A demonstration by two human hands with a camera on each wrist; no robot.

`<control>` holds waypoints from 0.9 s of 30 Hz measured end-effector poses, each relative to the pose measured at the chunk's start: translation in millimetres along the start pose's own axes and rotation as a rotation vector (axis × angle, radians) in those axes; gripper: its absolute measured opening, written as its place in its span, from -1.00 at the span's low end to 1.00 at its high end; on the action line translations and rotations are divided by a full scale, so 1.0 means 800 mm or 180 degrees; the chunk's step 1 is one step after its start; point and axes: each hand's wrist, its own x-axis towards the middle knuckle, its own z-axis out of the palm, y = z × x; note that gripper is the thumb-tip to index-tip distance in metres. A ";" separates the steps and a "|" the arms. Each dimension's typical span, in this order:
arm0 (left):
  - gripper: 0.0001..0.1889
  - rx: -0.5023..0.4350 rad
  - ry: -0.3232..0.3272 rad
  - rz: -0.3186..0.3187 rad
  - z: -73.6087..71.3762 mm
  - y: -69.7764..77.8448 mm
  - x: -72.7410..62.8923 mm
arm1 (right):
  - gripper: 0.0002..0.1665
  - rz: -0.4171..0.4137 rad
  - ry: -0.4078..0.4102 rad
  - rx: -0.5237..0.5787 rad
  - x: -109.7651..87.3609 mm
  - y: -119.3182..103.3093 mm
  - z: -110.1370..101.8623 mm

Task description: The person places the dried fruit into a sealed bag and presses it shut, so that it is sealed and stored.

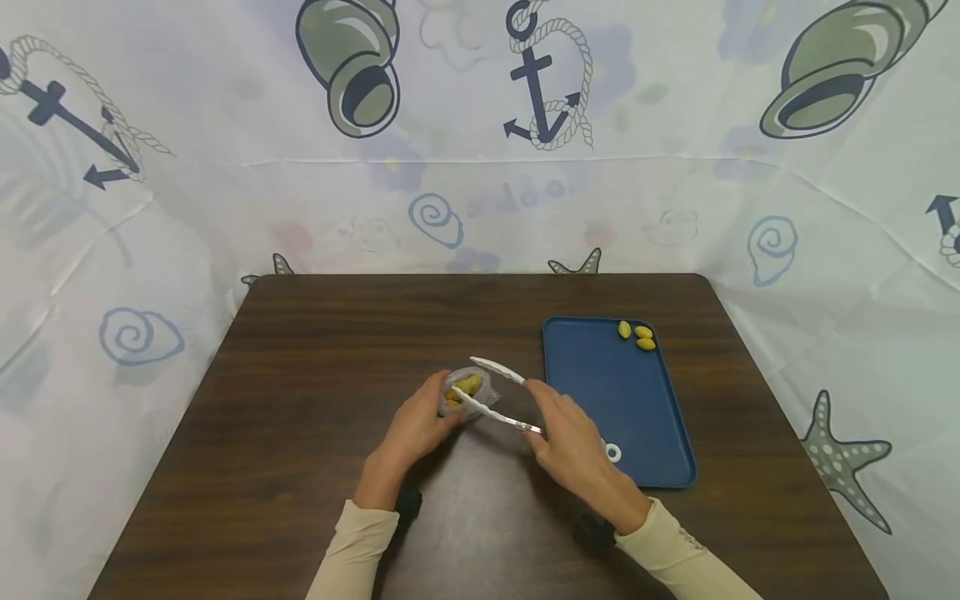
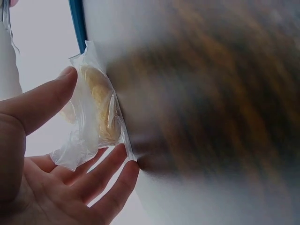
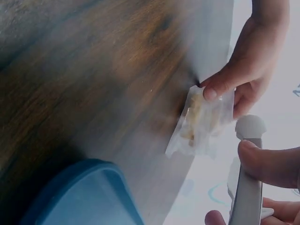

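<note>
My left hand [image 1: 414, 432] holds a small clear plastic bag [image 2: 77, 140] upright on the table, its thumb on one side and fingers on the other. Several yellow-brown oval pieces [image 1: 470, 384] sit inside the bag, whose mouth is open. In my right hand [image 1: 572, 443] is a pair of white-tipped tongs [image 1: 495, 416], the arms spread apart. One tong tip overlaps the bag's mouth in the head view, and the other stands beyond it. Nothing shows between the tips. The right wrist view has the right thumb pressing along the metal tong arm [image 3: 248, 192].
To the right lies a blue tray [image 1: 607, 375] with three yellow oval pieces [image 1: 643, 332] in its far right corner. A white ring [image 1: 612, 452] shows beside the right wrist, over the tray. The brown wooden table [image 1: 300, 433] meets a patterned cloth backdrop [image 1: 495, 217].
</note>
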 end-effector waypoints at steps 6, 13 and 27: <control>-0.17 -0.0015 -0.0029 -0.0032 -0.001 0.001 0.000 | -0.10 0.0227 0.0146 0.0104 -0.001 0.014 -0.006; -0.16 -0.0013 -0.0068 -0.0055 -0.001 0.002 0.001 | -0.08 0.0466 0.0169 0.0211 -0.002 0.034 -0.016; -0.17 0.0000 -0.0062 -0.0092 0.003 0.003 0.002 | -0.10 0.0769 0.0243 0.0264 0.000 0.068 -0.034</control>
